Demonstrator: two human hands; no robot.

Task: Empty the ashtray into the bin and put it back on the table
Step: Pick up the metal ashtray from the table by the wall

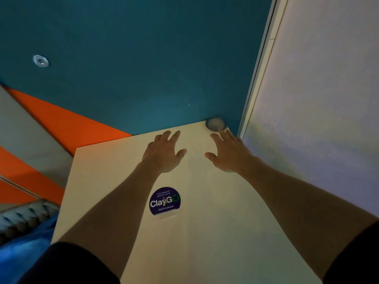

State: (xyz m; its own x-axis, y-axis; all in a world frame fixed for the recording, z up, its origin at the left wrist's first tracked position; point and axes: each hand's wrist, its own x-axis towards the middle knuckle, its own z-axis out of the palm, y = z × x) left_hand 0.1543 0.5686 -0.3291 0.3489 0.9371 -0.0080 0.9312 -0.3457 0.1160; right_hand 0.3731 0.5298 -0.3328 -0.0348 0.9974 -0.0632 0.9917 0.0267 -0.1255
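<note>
Both of your hands reach over the pale worktop [205,232], fingers spread and grasping nothing. Your left hand [164,153] hovers near the far edge; your right hand [227,153] has its fingertips just beside the round ashtray [215,123], which sits at the far right corner. A purple sticker [164,201] lies mid-worktop.

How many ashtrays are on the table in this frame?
1. The ashtray sits at the far right corner of the table, just beyond the right hand fingertips. No other shows; the arms cover part of the tabletop.
</note>
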